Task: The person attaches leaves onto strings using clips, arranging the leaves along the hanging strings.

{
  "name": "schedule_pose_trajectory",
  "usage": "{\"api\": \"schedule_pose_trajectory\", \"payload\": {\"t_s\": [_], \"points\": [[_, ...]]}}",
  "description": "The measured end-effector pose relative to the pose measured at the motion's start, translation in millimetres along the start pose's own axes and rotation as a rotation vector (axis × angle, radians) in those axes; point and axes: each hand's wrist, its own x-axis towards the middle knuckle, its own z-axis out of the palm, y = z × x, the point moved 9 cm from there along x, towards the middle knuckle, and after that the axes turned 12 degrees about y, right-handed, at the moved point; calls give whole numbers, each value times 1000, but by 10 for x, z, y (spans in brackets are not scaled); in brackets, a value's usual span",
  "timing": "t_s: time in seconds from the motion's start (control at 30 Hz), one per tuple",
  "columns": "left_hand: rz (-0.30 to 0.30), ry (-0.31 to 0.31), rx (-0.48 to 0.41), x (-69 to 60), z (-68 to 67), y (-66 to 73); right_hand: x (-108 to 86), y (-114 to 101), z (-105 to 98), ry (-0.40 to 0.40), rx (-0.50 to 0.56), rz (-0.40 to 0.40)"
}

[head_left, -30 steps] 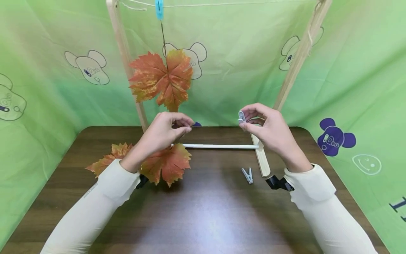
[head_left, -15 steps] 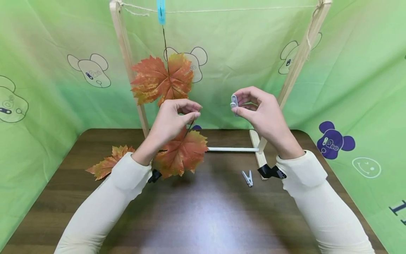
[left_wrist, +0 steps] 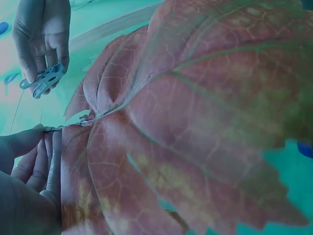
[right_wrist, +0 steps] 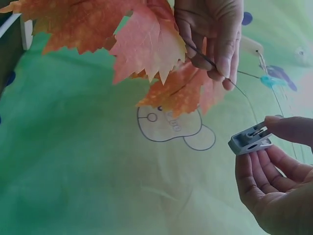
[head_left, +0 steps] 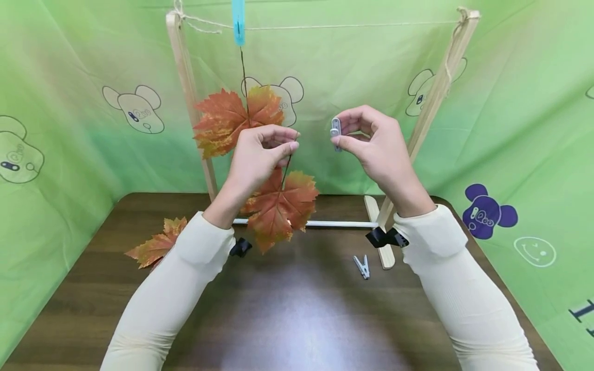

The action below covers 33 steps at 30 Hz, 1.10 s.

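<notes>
My left hand [head_left: 260,154] pinches the thin dark stem of an artificial maple leaf [head_left: 283,206], whose orange-red blade hangs below the fingers. In the left wrist view this leaf [left_wrist: 195,122] fills most of the picture. My right hand [head_left: 380,139] holds a grey clothespin [head_left: 336,134] between thumb and fingers, apart from the stem. The right wrist view shows the clothespin [right_wrist: 249,139] gripped near the left hand [right_wrist: 215,39]. Behind the left hand, another maple leaf [head_left: 223,121] hangs by its stem from a blue clothespin [head_left: 238,23] on a string [head_left: 352,24].
A wooden frame, with a left post [head_left: 183,67] and a right post [head_left: 441,87], carries the string. A white rod [head_left: 343,224] joins its feet low down. On the brown table [head_left: 287,319] lie a second grey clothespin [head_left: 362,267] and another maple leaf [head_left: 160,242], partly behind the left sleeve.
Both hands have risen and come closer together. The left hand has lifted its leaf off the table area, so it now hangs below the fingers; the right hand still holds the clothespin.
</notes>
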Motion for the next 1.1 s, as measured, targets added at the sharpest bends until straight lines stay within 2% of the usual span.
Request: {"api": "schedule_pose_trajectory", "payload": {"t_s": [0.3, 0.57, 0.9, 1.1], "points": [[-6, 49, -79, 166, -37, 124, 170, -97, 39, 7, 44, -11], [-23, 71, -135, 284, -20, 192, 312, -171, 91, 13, 128, -33], [0, 92, -224, 401, 17, 263, 485, -314, 154, 10, 241, -66], [4, 125, -245, 466, 1, 316, 566, -430, 202, 5, 267, -87]]}}
